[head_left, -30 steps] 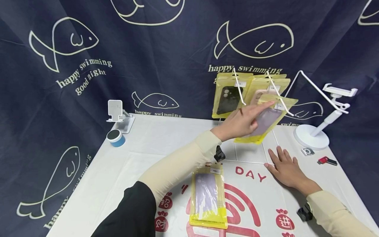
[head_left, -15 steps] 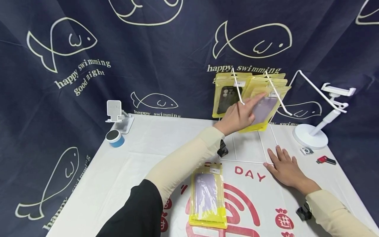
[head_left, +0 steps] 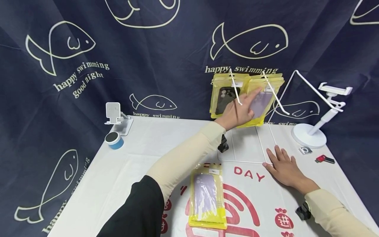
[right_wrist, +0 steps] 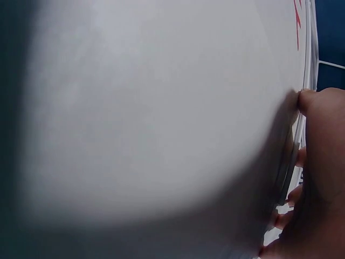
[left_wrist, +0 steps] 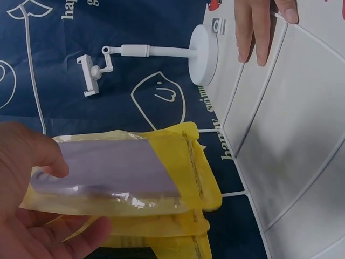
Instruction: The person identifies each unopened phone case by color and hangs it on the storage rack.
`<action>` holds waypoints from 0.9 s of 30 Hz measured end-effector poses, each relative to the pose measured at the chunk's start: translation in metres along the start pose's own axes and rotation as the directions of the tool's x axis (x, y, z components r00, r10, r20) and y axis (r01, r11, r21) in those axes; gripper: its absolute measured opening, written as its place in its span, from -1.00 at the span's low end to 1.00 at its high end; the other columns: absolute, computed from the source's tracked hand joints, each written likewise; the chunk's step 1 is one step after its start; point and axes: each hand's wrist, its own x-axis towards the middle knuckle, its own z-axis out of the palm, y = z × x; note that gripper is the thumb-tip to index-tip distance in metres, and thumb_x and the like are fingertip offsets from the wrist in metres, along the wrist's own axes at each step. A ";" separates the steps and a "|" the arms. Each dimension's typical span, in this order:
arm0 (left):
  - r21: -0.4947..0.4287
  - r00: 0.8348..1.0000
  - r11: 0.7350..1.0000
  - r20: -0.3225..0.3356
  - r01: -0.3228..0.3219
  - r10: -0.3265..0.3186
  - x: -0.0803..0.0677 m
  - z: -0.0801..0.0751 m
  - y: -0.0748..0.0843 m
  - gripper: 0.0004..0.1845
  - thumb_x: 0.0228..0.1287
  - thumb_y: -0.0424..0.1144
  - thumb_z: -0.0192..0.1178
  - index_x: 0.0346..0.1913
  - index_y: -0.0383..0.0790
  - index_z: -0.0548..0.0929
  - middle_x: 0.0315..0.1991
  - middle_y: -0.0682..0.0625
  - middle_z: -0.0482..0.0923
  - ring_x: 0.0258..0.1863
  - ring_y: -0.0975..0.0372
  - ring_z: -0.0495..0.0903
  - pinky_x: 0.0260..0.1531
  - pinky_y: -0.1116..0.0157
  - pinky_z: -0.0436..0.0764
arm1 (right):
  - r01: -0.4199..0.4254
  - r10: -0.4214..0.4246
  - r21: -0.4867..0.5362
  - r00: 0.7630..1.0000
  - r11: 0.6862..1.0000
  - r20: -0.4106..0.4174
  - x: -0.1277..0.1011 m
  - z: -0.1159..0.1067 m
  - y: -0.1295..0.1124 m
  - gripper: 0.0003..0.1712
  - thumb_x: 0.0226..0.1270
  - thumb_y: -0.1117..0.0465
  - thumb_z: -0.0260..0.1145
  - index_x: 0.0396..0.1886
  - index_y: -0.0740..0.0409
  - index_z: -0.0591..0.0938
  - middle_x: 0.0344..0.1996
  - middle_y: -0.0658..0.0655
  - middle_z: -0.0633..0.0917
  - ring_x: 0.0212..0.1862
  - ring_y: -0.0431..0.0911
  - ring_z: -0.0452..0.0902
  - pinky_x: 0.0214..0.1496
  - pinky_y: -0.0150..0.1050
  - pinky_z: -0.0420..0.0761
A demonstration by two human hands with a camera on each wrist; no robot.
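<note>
Hanging from the right hook [head_left: 275, 93] of a white wire rack, a clear-and-yellow pouch with a purple phone case [head_left: 260, 104] is held at its left edge by my left hand [head_left: 238, 112]. In the left wrist view the thumb lies over the purple phone case [left_wrist: 108, 167] and other fingers curl at the edge; the index finger stretches toward the pouch top. My right hand [head_left: 285, 169] lies flat on the table, fingers spread, its thumb at the rack's wire base [head_left: 241, 161]. A pouched black phone case [head_left: 225, 98] hangs on the left hook.
Another pouched purple phone case [head_left: 205, 197] lies on the white table [head_left: 142, 141]. At right are a white phone stand [head_left: 309, 135], a small silver square [head_left: 305, 150] and a red-and-black USB stick [head_left: 324, 159]. A smaller stand [head_left: 119, 120] and blue jar [head_left: 114, 140] are at left.
My left hand has pushed the pouched purple phone case back along the right hook, and the pouch now hangs straighter against those behind. My right hand has stayed put.
</note>
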 end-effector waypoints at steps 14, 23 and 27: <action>0.125 0.995 0.991 -0.085 -0.041 0.052 -0.023 -0.005 -0.020 -0.20 0.33 -0.16 0.13 0.60 0.07 0.08 -0.05 -0.10 0.56 -0.25 0.20 0.60 -0.31 0.31 0.65 | 0.002 -0.002 0.000 1.000 1.000 -0.005 0.002 0.000 -0.003 -0.07 0.54 -0.30 -0.11 0.57 0.32 0.09 0.52 0.59 -0.08 0.50 0.56 -0.19 0.35 0.60 -0.16; -0.011 0.995 0.996 0.050 0.091 -0.090 -0.056 0.001 -0.049 -0.25 0.35 -0.19 0.16 0.57 0.07 0.18 -0.18 -0.01 0.57 -0.47 0.26 0.37 -0.64 0.37 0.34 | -0.010 0.009 0.023 1.000 1.000 0.026 0.001 0.000 -0.002 -0.04 0.54 -0.34 -0.17 0.57 0.32 0.05 0.52 0.59 -0.13 0.51 0.56 -0.26 0.36 0.60 -0.22; -0.064 0.981 0.985 0.121 0.157 -0.149 -0.084 0.005 -0.066 -0.27 0.32 -0.20 0.19 0.54 -0.03 0.25 -0.29 -0.04 0.60 -0.54 0.26 0.39 -0.62 0.37 0.34 | -0.008 0.008 0.024 1.000 1.000 0.025 0.001 -0.001 -0.002 -0.05 0.54 -0.33 -0.17 0.58 0.32 0.04 0.52 0.59 -0.13 0.50 0.56 -0.27 0.35 0.60 -0.22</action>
